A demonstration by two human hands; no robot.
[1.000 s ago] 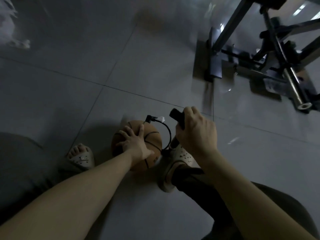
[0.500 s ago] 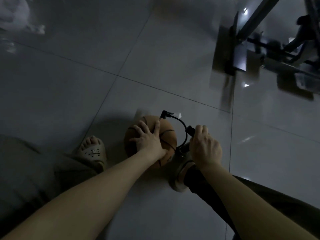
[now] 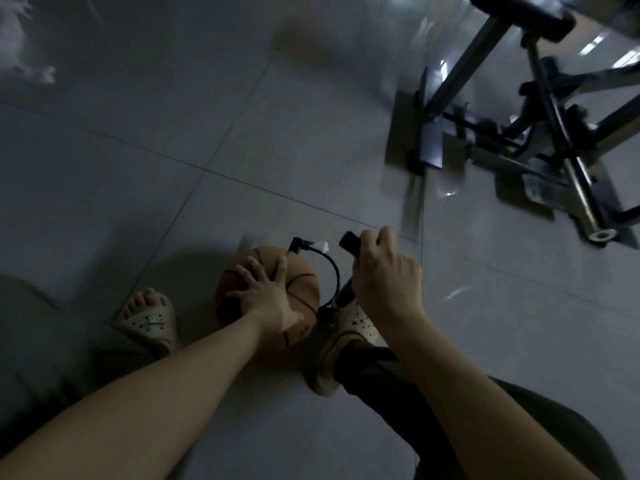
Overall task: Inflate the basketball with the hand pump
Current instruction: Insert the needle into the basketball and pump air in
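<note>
An orange basketball lies on the grey tiled floor between my two feet. My left hand rests flat on top of it with spread fingers. A black hose curves from a black connector at the ball's top to the hand pump, which stands upright just right of the ball. My right hand grips the pump's black handle, raised above the pump's pale barrel. The pump's base is hidden behind my right foot.
My left foot in a pale perforated sandal is left of the ball; my right sandal is against the pump. A dark metal frame with bars and a tube stands at the upper right. Something white and blurred lies far left.
My right hand has pulled the pump handle up from its low position half a second ago. The left hand has stayed on the ball. The view has shifted.
</note>
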